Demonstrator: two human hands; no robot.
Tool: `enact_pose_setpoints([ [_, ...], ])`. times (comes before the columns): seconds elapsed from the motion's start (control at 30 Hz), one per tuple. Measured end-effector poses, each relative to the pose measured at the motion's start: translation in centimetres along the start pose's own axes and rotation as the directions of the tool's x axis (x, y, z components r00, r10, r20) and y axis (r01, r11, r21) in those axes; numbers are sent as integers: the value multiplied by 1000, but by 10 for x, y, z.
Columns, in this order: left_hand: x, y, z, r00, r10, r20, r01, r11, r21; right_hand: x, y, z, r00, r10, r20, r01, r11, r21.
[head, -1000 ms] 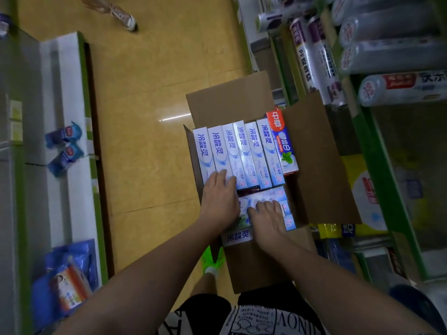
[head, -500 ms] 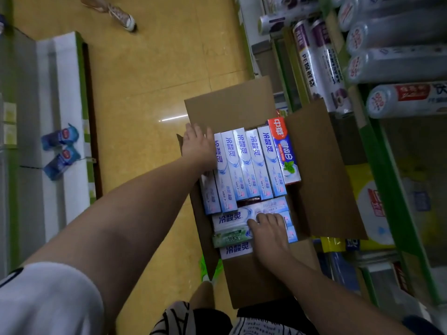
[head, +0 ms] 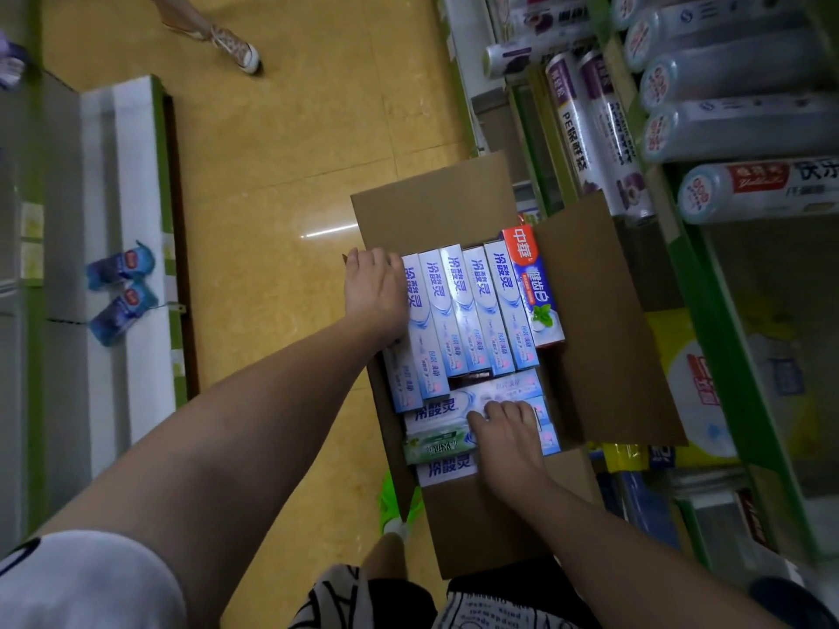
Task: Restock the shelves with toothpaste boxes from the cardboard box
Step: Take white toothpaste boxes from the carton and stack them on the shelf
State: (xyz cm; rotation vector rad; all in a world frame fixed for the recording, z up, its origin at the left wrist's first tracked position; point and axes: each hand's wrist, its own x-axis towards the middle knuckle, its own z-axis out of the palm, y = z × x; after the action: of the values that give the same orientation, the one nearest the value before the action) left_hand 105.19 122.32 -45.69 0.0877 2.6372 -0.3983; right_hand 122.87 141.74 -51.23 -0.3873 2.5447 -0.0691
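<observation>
An open cardboard box (head: 604,320) stands on the floor, packed with toothpaste boxes. A row of white-and-blue toothpaste boxes (head: 481,311) lies lengthwise, with a red-topped box (head: 531,283) at its right end. More boxes lie crosswise nearer me, among them a green one (head: 431,444). My left hand (head: 374,288) covers the far end of the leftmost toothpaste box (head: 402,383), fingers and thumb wrapped round it. That box sits lower than its neighbours. My right hand (head: 508,429) rests flat on the crosswise boxes.
A green-framed shelf (head: 708,283) on the right holds rolls of cling film (head: 590,129). On the left, a white shelf (head: 136,247) carries blue packs (head: 120,288). Another person's shoe (head: 236,49) is on the yellow floor ahead. My green shoe (head: 392,501) is beside the box.
My left hand left the near end of the row and reached to its far left end, taking hold of the leftmost box. My right hand stayed on the crosswise boxes.
</observation>
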Motion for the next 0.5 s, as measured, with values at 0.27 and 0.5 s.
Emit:
enact_pose_setpoints([
  [0.27, -21, -10, -20, 1000, -7, -30, 6, 999, -34, -12, 0, -14, 995, 59, 78, -58, 998, -13],
  [0.5, -38, -11, -44, 999, -4, 39, 16, 953, -303, -31, 3, -31, 995, 70, 70, -67, 997, -41],
])
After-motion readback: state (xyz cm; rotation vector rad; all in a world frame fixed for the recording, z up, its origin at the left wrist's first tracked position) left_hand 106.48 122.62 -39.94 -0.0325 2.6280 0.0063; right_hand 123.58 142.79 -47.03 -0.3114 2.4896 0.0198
